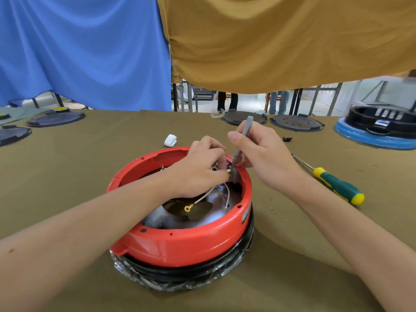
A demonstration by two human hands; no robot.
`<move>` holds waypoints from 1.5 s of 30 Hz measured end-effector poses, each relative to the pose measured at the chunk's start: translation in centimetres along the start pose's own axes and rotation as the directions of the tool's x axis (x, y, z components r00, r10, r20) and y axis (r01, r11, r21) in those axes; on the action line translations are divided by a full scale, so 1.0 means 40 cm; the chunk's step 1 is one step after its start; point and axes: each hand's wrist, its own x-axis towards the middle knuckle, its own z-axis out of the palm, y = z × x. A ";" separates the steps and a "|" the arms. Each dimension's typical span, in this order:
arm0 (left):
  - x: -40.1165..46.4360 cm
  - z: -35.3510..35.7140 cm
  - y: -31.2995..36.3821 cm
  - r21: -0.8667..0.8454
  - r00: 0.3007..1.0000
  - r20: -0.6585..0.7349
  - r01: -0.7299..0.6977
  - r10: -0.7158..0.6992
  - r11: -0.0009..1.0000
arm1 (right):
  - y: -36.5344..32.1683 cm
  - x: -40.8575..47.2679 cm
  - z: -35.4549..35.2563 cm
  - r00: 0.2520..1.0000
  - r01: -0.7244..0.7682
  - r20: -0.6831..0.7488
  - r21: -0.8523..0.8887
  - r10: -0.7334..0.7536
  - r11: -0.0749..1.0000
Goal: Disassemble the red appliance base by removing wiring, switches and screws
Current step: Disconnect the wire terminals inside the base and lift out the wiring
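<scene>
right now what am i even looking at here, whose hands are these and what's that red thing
This is one picture from a camera worn on a person's head, looking down at their own two bare hands. On the olive-covered table sits a red appliance base, open on top, with white wires inside. The left hand reaches inside and pinches something small among the wiring at the far rim. The right hand holds a slim grey tool, tip down at the same spot. Beside it lies a green and yellow screwdriver, untouched. A white wad and dark round lids lie farther back.
</scene>
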 end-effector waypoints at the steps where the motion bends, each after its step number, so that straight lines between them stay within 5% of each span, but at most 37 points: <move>1: 0.000 0.000 0.000 -0.003 1.000 0.004 0.000 0.000 1.000 | 0.002 0.002 -0.002 0.999 -0.043 0.001 0.056 0.043 0.997; 5: 0.000 0.000 -0.002 -0.022 1.000 0.013 0.003 -0.003 1.000 | 0.010 0.005 -0.009 0.987 -0.158 0.018 0.225 0.158 0.961; 12: -0.001 0.000 0.000 -0.027 1.000 -0.009 -0.007 0.007 1.000 | 0.026 -0.001 -0.010 0.982 -0.183 0.014 0.265 0.186 0.947; 19: 0.000 -0.001 0.000 -0.008 1.000 -0.016 -0.020 0.020 1.000 | 0.013 -0.021 0.002 0.967 0.249 -0.001 -0.171 -0.253 0.953; 26: 0.003 -0.005 0.015 -0.082 0.994 -0.004 -0.105 0.105 0.991 | -0.018 -0.028 0.010 0.900 0.436 0.219 -0.446 -0.378 0.781; 30: 0.003 0.000 0.009 -0.068 0.997 -0.018 -0.071 0.070 0.995 | -0.021 -0.023 0.017 0.936 0.352 0.174 -0.433 -0.306 0.830; 35: 0.003 0.003 -0.004 -0.027 1.000 -0.011 -0.008 0.008 1.000 | -0.010 -0.005 0.007 0.995 0.093 0.050 -0.089 -0.089 0.992; 40: 0.000 0.001 -0.006 -0.048 1.000 0.014 -0.001 0.001 0.999 | 0.010 0.007 0.001 0.992 -0.123 0.001 0.169 0.125 0.978; 45: -0.004 -0.002 -0.005 -0.069 1.000 0.020 0.005 -0.003 0.998 | 0.029 0.001 -0.004 0.982 -0.178 -0.010 0.260 0.186 0.949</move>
